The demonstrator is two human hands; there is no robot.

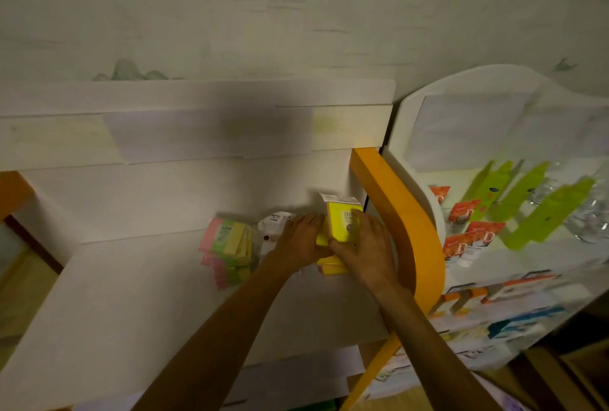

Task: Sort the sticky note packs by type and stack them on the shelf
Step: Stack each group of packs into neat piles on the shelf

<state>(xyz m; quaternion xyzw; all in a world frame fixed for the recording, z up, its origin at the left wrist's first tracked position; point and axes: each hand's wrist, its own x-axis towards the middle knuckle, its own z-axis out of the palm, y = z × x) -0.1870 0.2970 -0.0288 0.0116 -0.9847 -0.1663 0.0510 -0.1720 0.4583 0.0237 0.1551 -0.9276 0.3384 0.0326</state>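
Note:
Yellow sticky note packs (342, 224) stand and lie at the right end of the white shelf (138, 279), against the orange side panel. My right hand (365, 246) grips the upright yellow pack from the right. On its left side, my left hand (301, 239) presses against the yellow stack with fingers fairly straight. A pile of pink, green and yellow striped packs (229, 246) lies to the left. White-labelled packs (273, 226) sit between the two piles, partly hidden by my left hand.
An orange curved side panel (408, 222) bounds the shelf on the right. Beyond it a white rack (412, 133) holds green packets (534, 206), orange boxes (468, 232) and other stationery. The white shelf surface extends left and toward me.

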